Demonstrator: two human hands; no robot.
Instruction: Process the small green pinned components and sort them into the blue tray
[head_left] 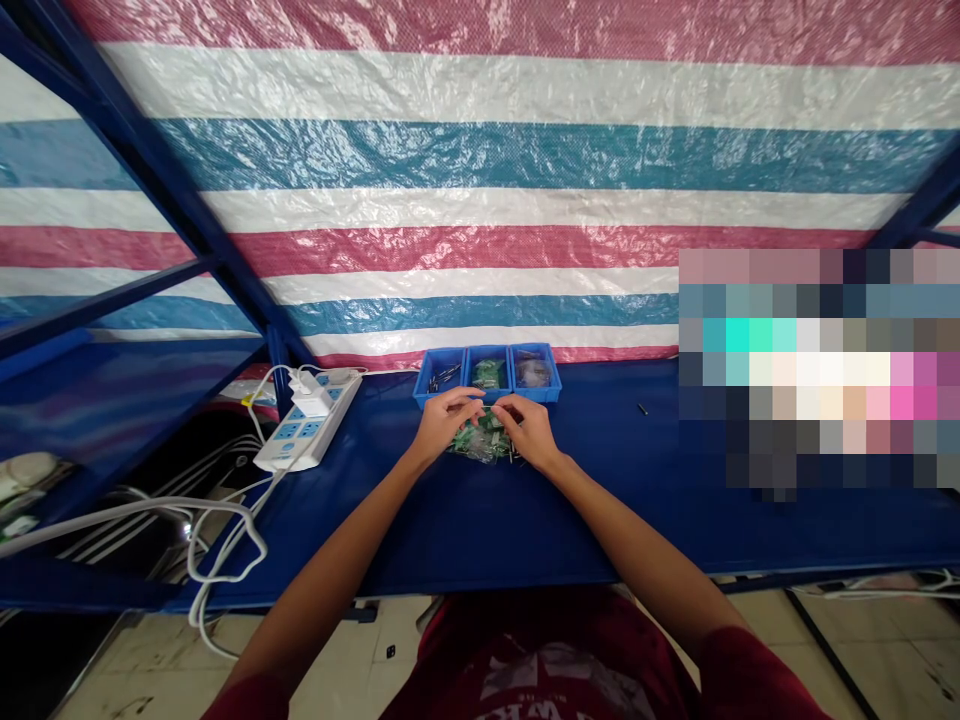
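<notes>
My left hand (pixel 445 424) and my right hand (pixel 529 428) are close together over the middle of the blue table. The fingers of both are pinched, with a small, thin piece between them that I cannot make out. Directly below lies a pile of small green pieces (pixel 480 440), like circuit boards, mixed with clear plastic. Just beyond my hands stands a blue three-compartment tray (pixel 538 396). Dark, slim pen-like parts (pixel 444 378) are in its left compartment, green pieces (pixel 489 374) in the middle one, and clear plastic bags or parts (pixel 533 372) in the right one.
A white power strip (pixel 315 440) with a white plug adapter (pixel 309 396) lies to the left, its white cables (pixel 247 540) looping over the table edge. To the right is a small dark part (pixel 643 409). Striped sheeting (pixel 480 230) hangs behind; a pixelated patch covers the far right.
</notes>
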